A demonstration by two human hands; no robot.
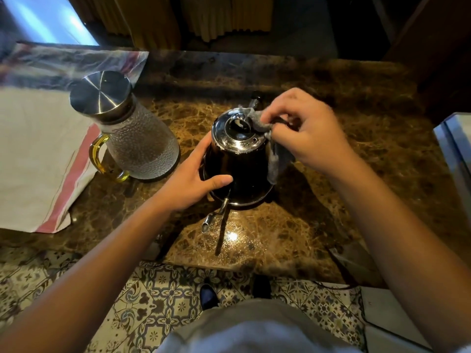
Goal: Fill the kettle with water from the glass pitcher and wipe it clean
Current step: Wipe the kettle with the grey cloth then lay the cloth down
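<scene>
So the kettle (238, 164) sits about dead centre of the brown marble counter (356, 154), lid (237, 133) on, thin spout (214, 217) pointing toward 6 o'clock at the person. Left hand (196, 179) is pressed against the kettle's dark body from the 9 o'clock side, fingers (219, 180) spread apart and flat on it, thumb across the front, more a brace than a grab. Right hand (305, 133) comes in from 3 o'clock with its fingers pinched together on a grey cloth (262, 124), bunched against the lid's edge near the knob; the loose end hangs down the kettle's right side. The pitcher (137, 143) stands at 9 o'clock from the kettle, near but not touching, steel cap on, yellow handle facing 7 o'clock. Behind it at 9 lies a white towel (38, 159) with a red stripe.
</scene>
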